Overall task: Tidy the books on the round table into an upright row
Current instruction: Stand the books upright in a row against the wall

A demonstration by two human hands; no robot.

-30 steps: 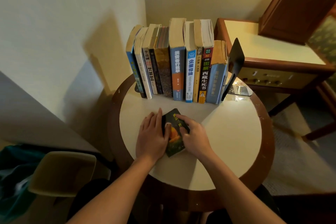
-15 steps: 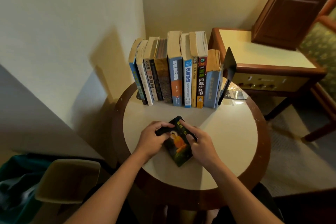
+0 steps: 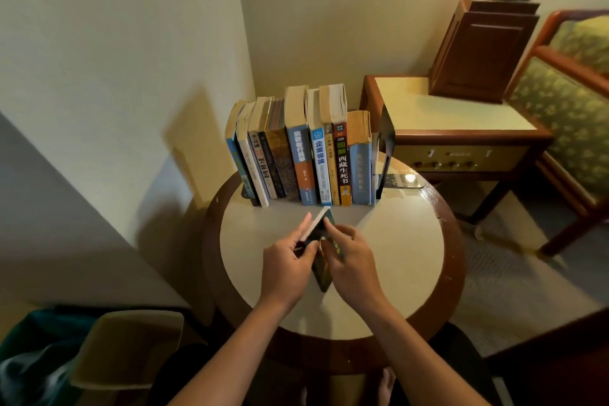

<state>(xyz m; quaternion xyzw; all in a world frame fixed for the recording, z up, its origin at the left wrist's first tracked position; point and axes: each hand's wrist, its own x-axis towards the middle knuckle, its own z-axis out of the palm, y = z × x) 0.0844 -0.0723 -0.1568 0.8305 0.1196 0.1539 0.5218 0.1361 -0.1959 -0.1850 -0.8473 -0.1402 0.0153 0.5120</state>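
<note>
Head view: two bare forearms rise from the bottom edge and meet over the middle of the round table. The left hand grips the small dark book from the left, with its index finger stretched along the pale page edge. The right hand pinches the same book from the right, its fingertips curled onto the cover. The hands are close together with the book between them, raised on edge and tilted. Whether its lower corner touches the tabletop cannot be told. At the table's far edge the row of books stands upright with spines facing forward. A black bookend is just beside its right end. A wooden side table stands behind.
</note>
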